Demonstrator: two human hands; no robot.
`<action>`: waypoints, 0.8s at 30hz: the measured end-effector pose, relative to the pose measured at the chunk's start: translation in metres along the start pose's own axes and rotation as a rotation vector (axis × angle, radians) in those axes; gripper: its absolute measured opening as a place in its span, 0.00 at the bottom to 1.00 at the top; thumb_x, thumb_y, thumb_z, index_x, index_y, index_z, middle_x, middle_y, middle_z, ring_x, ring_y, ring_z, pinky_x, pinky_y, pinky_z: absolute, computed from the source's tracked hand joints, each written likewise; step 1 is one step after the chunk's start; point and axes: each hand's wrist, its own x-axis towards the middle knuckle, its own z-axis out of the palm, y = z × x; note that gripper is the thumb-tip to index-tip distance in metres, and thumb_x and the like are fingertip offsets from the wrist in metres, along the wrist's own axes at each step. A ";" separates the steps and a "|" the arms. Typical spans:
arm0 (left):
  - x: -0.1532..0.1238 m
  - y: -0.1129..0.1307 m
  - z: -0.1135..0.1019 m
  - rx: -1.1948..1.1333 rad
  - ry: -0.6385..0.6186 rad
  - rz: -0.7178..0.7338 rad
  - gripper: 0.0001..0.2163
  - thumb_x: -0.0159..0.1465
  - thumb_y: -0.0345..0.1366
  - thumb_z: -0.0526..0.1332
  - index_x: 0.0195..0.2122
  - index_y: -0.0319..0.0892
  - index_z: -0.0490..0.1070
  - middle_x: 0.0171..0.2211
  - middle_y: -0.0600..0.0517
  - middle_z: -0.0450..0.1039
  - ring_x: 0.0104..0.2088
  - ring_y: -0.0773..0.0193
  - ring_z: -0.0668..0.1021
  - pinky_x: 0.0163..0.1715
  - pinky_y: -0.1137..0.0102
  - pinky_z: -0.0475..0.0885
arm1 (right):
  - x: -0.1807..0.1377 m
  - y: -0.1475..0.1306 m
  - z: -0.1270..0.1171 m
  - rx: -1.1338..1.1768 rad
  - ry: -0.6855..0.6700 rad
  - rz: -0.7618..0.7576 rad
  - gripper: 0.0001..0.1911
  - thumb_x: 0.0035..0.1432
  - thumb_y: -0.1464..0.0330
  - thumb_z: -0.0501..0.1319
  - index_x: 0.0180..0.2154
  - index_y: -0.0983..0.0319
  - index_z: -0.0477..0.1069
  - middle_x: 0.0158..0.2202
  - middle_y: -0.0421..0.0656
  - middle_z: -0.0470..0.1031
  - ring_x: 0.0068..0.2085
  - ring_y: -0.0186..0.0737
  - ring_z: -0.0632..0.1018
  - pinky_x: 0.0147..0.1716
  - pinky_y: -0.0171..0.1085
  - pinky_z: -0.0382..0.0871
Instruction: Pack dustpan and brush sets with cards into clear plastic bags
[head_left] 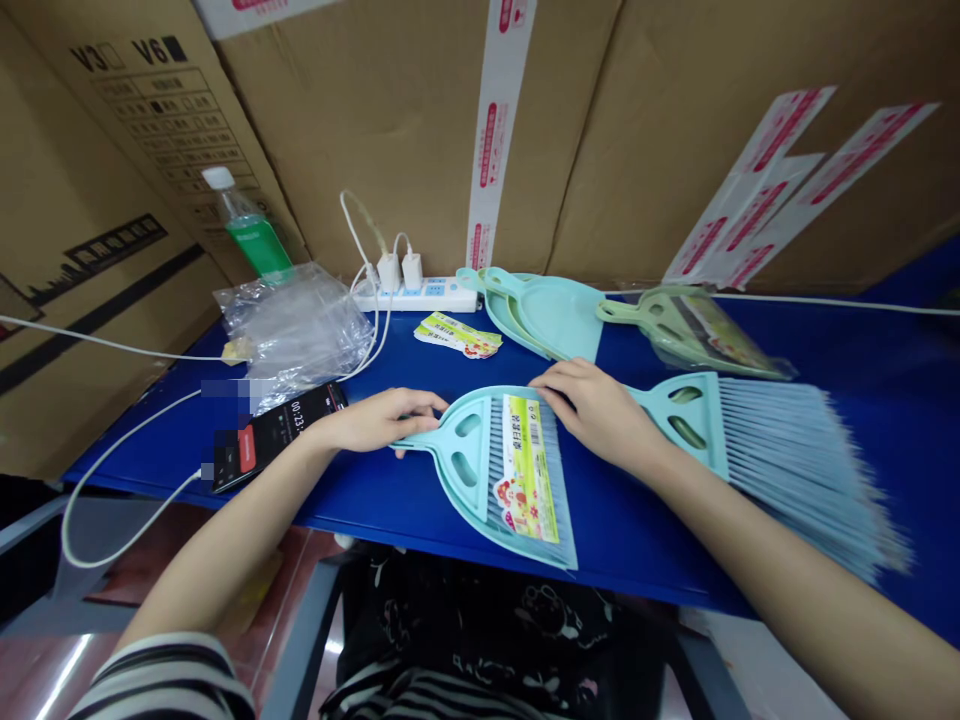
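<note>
In front of me on the table lies a light blue dustpan with a small matching brush nested in it. A yellow-green printed label card rests on the bristles. My left hand is closed around the handle end of the set, thumb and fingers on either side. At the far right corner, my right hand has its fingers bent together on the dustpan's rim; their tips are partly hidden. Beyond my right forearm lie more blue brushes, whose handles pass behind the arm.
Behind are stacked blue and green dustpans, a bagged green set and spare label cards. A power strip, clear plastic bags, a bottle and a cabled phone occupy the left. Large cartons wall the back.
</note>
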 end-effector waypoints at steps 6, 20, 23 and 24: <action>-0.001 0.004 -0.004 0.000 0.114 0.052 0.17 0.68 0.42 0.54 0.51 0.37 0.70 0.27 0.55 0.69 0.21 0.73 0.67 0.21 0.77 0.66 | 0.002 -0.005 -0.009 0.289 0.025 0.172 0.19 0.64 0.62 0.50 0.48 0.62 0.73 0.42 0.50 0.77 0.41 0.48 0.78 0.42 0.48 0.75; -0.004 0.011 -0.008 0.125 0.317 0.023 0.18 0.67 0.47 0.52 0.46 0.39 0.73 0.35 0.50 0.75 0.32 0.66 0.74 0.32 0.72 0.72 | -0.001 -0.022 -0.004 1.325 -0.316 0.478 0.31 0.60 0.68 0.59 0.64 0.53 0.59 0.55 0.44 0.73 0.54 0.45 0.75 0.54 0.49 0.71; -0.006 0.011 -0.010 0.438 0.531 -0.014 0.17 0.69 0.42 0.48 0.43 0.41 0.74 0.38 0.49 0.77 0.37 0.61 0.76 0.40 0.67 0.71 | 0.000 -0.021 -0.004 1.325 -0.299 0.488 0.29 0.60 0.68 0.59 0.62 0.56 0.62 0.54 0.46 0.74 0.54 0.45 0.75 0.55 0.50 0.70; -0.007 0.011 -0.011 0.573 0.656 -0.054 0.17 0.69 0.41 0.47 0.42 0.41 0.74 0.38 0.48 0.77 0.38 0.60 0.76 0.41 0.66 0.71 | 0.000 -0.020 -0.004 1.312 -0.292 0.496 0.29 0.60 0.68 0.60 0.62 0.56 0.61 0.54 0.46 0.74 0.54 0.45 0.76 0.54 0.50 0.71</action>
